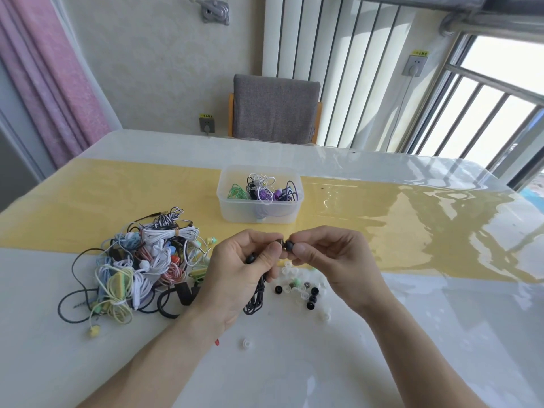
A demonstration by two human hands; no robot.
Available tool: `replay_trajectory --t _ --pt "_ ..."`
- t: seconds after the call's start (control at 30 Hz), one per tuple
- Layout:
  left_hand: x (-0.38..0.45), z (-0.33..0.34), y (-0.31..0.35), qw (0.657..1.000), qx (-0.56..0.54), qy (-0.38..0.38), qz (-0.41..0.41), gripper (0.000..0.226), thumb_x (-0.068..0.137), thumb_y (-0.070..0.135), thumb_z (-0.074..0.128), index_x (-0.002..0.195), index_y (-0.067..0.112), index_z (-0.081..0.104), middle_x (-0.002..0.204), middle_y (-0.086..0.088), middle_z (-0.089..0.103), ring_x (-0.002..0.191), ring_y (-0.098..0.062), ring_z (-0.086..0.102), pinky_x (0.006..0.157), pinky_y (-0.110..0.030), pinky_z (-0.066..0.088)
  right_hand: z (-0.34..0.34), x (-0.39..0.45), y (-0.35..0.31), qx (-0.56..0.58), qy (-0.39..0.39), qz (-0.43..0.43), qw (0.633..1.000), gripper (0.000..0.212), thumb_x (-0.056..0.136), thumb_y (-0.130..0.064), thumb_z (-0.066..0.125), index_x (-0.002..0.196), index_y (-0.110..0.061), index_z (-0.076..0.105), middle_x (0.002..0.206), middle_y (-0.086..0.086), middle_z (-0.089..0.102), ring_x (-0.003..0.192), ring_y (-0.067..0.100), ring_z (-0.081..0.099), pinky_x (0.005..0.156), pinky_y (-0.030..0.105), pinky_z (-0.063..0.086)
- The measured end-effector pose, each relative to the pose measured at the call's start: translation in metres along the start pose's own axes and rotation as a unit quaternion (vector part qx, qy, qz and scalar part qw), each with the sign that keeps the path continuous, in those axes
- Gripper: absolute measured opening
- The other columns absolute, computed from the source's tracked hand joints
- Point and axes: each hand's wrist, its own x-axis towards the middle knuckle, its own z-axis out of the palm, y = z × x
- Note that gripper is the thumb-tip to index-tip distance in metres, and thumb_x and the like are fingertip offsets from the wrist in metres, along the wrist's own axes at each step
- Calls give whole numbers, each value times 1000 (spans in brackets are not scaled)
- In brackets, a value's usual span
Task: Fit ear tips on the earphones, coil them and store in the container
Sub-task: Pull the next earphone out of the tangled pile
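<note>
My left hand (pixel 241 266) grips a black earphone set; its bunched cable (pixel 255 298) hangs below the fingers and one black earbud (pixel 251 257) shows between them. My right hand (pixel 321 254) pinches a black ear tip (pixel 289 245) right against the earbud held at my left fingertips. Loose ear tips (pixel 306 290), clear, black and one green, lie scattered on the table under my hands. A clear plastic container (pixel 259 214) farther back holds coiled green, purple, white and black earphones.
A tangled pile of earphones (pixel 141 266) in many colours lies to the left. One clear ear tip (pixel 246 343) lies apart near my left wrist. A yellow runner (pixel 412 231) crosses the white table. A grey chair (pixel 275 110) stands beyond the far edge.
</note>
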Motion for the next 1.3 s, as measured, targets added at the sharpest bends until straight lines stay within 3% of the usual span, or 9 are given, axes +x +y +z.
replay_trajectory --t 0.23,0.57,0.63,0.77,0.87,0.97,1.07,1.17,1.3 --pt "0 -2 -1 999 47 0 16 9 88 6 65 96 9 68 58 5 65 63 -24 52 60 -19 46 -3 0 -2 -27 -33 14 999 13 80 -11 74 91 -3 76 83 16 77 73 21 70 71 29 57" --pt "-2 -4 -2 987 146 17 65 14 85 0 69 84 13 68 56 8 63 48 -8 52 54 -20 44 -3 -2 -1 -72 -50 -1 996 8 80 -14 76 86 -10 79 79 9 77 74 23 69 76 39 59" --pt "-2 -6 -2 985 159 17 67 17 83 -1 71 81 16 68 61 4 68 48 -9 53 52 -21 44 -2 -2 -1 -60 -60 10 996 9 81 -12 75 88 -8 79 79 8 77 74 22 70 74 35 59" --pt "-1 -8 -2 993 116 1 32 16 85 -4 68 80 11 68 63 -3 68 48 -15 49 50 -22 42 -3 -2 -2 -36 -74 22 996 10 81 -8 74 89 -4 78 81 9 77 74 20 71 73 27 56" --pt "-1 -6 -1 998 60 -14 -14 15 86 -7 64 79 6 65 63 -9 66 47 -17 45 48 -24 40 -5 -2 -1 -46 -79 0 996 7 82 -4 74 88 0 77 85 15 77 79 25 73 77 33 59" --pt "-1 -5 1 998 13 -27 -63 18 87 -10 61 76 3 64 63 -14 62 43 -16 42 44 -24 35 -7 -3 0 -134 -76 -60 986 7 84 -3 77 89 -6 79 86 5 78 84 26 75 82 41 60" --pt "-1 -5 1 995 -14 -27 -93 24 87 -11 58 70 5 63 62 -16 59 41 -17 39 43 -23 31 -6 -3 1 -235 -55 -117 963 11 83 -9 80 91 -17 80 85 -6 76 81 17 73 77 32 58" --pt "-1 -3 2 995 -24 -14 -99 22 88 -9 58 72 4 64 62 -15 59 41 -17 40 43 -22 32 -4 -1 1 -282 -15 -170 944 9 81 -14 82 88 -16 77 82 -8 70 71 11 65 70 20 51" --pt "-1 0 -1 998 -23 29 -58 14 89 -8 59 79 2 64 62 -12 62 43 -17 40 44 -22 34 4 -4 2 -325 -2 -185 927 9 86 -11 78 90 -19 79 79 -8 71 68 13 64 66 21 52"
